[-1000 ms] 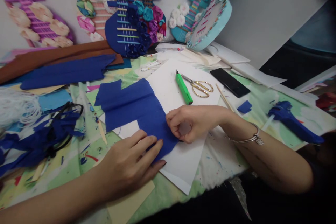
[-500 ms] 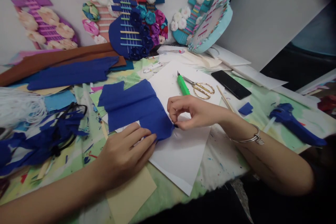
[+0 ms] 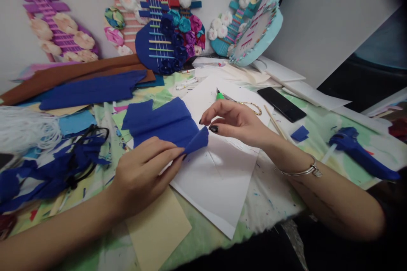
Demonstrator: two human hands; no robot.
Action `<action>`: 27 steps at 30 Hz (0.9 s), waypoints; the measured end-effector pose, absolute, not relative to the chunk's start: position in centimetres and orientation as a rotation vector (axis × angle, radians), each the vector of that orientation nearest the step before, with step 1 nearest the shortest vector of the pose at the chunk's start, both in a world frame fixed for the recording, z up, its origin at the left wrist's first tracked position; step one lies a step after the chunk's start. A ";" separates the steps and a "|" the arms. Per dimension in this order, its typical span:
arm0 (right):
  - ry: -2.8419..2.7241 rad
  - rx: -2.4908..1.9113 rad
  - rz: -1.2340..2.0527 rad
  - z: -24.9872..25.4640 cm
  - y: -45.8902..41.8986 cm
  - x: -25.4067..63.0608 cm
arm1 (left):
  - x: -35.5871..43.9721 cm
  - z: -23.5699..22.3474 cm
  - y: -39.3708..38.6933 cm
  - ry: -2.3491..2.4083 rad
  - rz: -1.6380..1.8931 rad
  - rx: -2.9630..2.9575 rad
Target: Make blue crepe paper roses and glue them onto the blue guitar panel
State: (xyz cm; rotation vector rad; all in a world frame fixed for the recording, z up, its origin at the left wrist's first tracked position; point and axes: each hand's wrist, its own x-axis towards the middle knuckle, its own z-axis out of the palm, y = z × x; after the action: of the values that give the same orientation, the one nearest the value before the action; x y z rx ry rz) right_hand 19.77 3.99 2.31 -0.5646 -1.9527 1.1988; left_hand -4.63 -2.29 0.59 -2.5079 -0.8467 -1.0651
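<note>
A dark blue crepe paper sheet (image 3: 160,123) lies partly on a white paper sheet (image 3: 219,173) in the middle of the table. My left hand (image 3: 144,173) pinches the near corner of the blue sheet and holds it lifted off the white paper. My right hand (image 3: 235,120) hovers just right of that lifted corner, fingers loosely curled and apart, holding nothing. A silver bracelet (image 3: 302,171) sits on my right wrist. Behind my right hand lie a green utility knife (image 3: 219,95) and gold-handled scissors (image 3: 251,106), both partly hidden.
A black phone (image 3: 280,103), a thin wooden stick (image 3: 274,121), a small blue paper scrap (image 3: 299,133) and a blue glue gun (image 3: 361,154) lie to the right. Blue and brown paper strips (image 3: 89,87) and white string (image 3: 25,129) lie left. Paper guitar crafts (image 3: 168,29) lean on the wall.
My left hand has gone from pressing the blue sheet flat to pinching and lifting its near corner. My right hand has let go of the sheet's edge and risen away.
</note>
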 end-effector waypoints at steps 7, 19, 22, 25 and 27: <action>-2.516 -0.706 0.814 0.8 4.9 19.7 | -4.8 1.3 -1.0 -0.951 -1.120 -2.541; -2.135 -0.774 0.715 -1.1 5.2 18.1 | -4.4 0.2 -1.7 -0.926 -1.296 -2.529; -2.096 -0.699 0.651 -1.1 5.1 17.8 | -4.2 -0.2 -2.2 -0.729 -1.096 -2.654; -2.051 -0.663 0.606 -1.1 5.1 17.4 | -3.9 -0.5 -2.7 -0.606 -0.918 -2.677; -2.043 -0.648 0.586 -1.2 5.1 17.2 | -3.7 -0.6 -2.9 -0.601 -0.864 -2.666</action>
State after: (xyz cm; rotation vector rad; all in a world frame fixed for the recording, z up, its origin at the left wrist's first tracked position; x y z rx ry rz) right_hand 17.17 5.14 -1.16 -0.6484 -2.0432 0.5856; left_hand -3.66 -2.92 -0.57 -2.6658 -0.6007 -0.8636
